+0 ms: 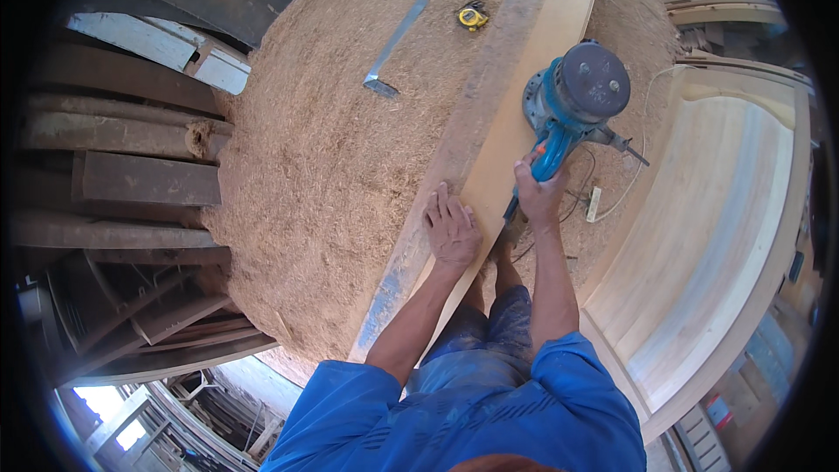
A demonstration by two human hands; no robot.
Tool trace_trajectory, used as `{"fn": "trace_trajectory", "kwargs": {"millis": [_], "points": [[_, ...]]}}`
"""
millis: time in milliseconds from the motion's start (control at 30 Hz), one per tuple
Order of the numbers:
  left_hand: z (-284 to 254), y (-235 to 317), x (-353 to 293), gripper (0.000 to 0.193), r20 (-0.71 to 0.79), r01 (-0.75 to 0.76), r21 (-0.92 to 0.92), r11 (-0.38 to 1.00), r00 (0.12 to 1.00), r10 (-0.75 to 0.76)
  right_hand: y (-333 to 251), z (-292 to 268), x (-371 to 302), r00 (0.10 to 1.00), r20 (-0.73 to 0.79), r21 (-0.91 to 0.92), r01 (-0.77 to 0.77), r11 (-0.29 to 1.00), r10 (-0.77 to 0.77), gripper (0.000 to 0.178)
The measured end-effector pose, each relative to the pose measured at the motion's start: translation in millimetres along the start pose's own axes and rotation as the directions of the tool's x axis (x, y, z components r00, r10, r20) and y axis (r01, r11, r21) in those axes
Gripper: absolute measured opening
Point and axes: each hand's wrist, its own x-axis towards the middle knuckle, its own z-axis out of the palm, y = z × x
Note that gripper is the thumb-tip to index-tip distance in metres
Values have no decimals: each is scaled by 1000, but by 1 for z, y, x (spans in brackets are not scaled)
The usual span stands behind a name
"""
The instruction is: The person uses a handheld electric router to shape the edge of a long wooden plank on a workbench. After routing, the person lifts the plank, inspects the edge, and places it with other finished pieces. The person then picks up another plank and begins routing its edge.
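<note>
A pale board [511, 127] is seen from above, running away along a dusty bench [472, 114]. At the board's right edge, a blue router [597, 79] is gripped by its handle in the right hand [544, 195], the fingers closed around it. The left hand [454, 232] is laid palm down, gripping nothing, across the seam of board and bench near the body. The bit is hidden, so whether wood is being cut cannot be told. To the left, a metal square [393, 48] and a yellow tape measure [472, 17] are left lying on shavings [315, 166]; to the right, a framed panel [708, 236] is seen.

The step in hand is judged to be routing along the board's edge. For the next move, the base would need to be kept flat, the router guided evenly, and the left hand kept clear of the bit.
</note>
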Motion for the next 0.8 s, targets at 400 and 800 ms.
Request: {"fn": "trace_trajectory", "kwargs": {"millis": [400,800], "points": [[-1,4,2,34,0,22,4,1000,1000,-22,9,-6,95,994,-54,5,90,996,-90,37],[-1,-1,-1,44,36,8,47,999,999,-10,-16,-27,295,987,-29,185,158,970,-155,40]]}}
